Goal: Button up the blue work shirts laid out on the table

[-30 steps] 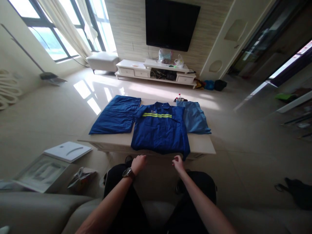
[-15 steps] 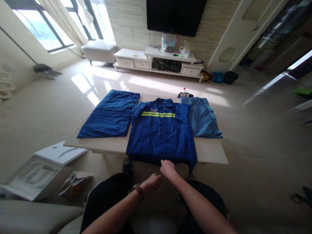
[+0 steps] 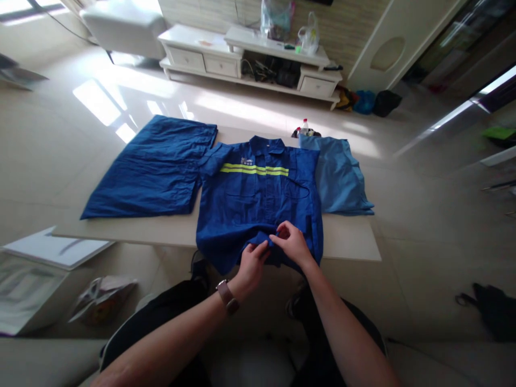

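Observation:
A blue work jacket [image 3: 262, 201] with a collar and a yellow-green reflective stripe lies front side up, its lower edge over the near side of the table [image 3: 161, 231]. At the bottom middle of the jacket, my left hand [image 3: 250, 266], with a watch [image 3: 228, 296] on the wrist, is closed on a raised bit of cloth. Right beside it my right hand [image 3: 293, 244] pinches the same hem with thumb and fingers. The cloth bunches up around both hands. Folded blue cloth [image 3: 149, 169] lies to the left, a lighter blue garment [image 3: 341, 174] to the right.
Bottles with red caps [image 3: 305, 127] stand behind the table. A white TV cabinet [image 3: 226, 65] with plastic bags on it is along the far wall. On the floor at left are a white box [image 3: 32, 293] and a plastic bag [image 3: 105, 298].
Both hands have moved forward, from in front of the jacket's hem onto it, and taken hold of the cloth. The hem is lifted and bunched. The view has tipped down.

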Motion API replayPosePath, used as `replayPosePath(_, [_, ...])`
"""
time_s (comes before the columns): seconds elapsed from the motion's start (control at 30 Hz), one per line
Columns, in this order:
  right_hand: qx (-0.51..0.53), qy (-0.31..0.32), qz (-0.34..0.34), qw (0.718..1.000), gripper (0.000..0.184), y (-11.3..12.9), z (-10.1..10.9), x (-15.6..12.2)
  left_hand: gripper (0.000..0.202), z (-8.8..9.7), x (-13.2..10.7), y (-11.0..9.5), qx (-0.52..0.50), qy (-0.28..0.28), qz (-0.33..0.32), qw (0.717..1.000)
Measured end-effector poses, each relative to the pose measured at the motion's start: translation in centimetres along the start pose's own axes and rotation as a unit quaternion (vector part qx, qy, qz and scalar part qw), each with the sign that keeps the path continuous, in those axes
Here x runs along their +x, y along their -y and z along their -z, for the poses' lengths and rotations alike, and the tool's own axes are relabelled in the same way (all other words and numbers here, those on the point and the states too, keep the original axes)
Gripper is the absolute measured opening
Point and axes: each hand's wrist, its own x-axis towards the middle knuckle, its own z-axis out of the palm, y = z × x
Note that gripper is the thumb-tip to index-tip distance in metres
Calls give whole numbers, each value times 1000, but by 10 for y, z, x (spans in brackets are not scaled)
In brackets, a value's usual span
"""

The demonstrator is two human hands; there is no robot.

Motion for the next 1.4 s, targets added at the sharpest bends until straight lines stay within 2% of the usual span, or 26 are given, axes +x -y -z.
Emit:
replayPosePath(0.1, [63,16,-5,998,45,-4,-5,-1,43,-1,2,-6,-3,11,-30,999])
replayPosePath(0.17, [59,12,-6,998,53,-4,-7,-4,44,0,2,-7,11,7,-56,998])
replayPosePath(0.23, [16,7,6,1000,45,-3,-9,-8,43,1,3,-6,30,3,-76,997])
replayPosePath(0.33, [-82,8,49,995,16,-1,-11,-13,41,3,4,-3,57,0,-105,993])
replayPosePath(0.47, [-128,5,96,987,15,-1,-13,-21,37,3,6,1,88,5,-147,985])
replayPosePath(0.6, [-135,11,123,983,8,-5,-12,-27,35,2,8,3,95,7,-145,985])
replayPosePath(0.77, [-121,17,115,986,16,-7,-9,-30,31,-1,8,1,106,18,-136,985])
replayPosePath(0.87, [-119,8,120,985,5,-6,-6,-29,33,-3,8,-1,96,21,-106,989])
replayPosePath(1.0, [-99,10,129,987,10,-4,-1,-26,37,-3,11,-1,95,24,-110,989])
replayPosePath(1.07, [-84,12,115,990,9,-5,0,-26,35,-3,12,-1,102,32,-120,987])
replayPosePath(1.17, [-67,23,96,993,17,-7,1,-26,33,-2,11,-1,103,46,-124,986])
replayPosePath(1.4, [-78,56,129,987,13,-8,7,-29,34,-4,7,-6,102,61,-99,988])
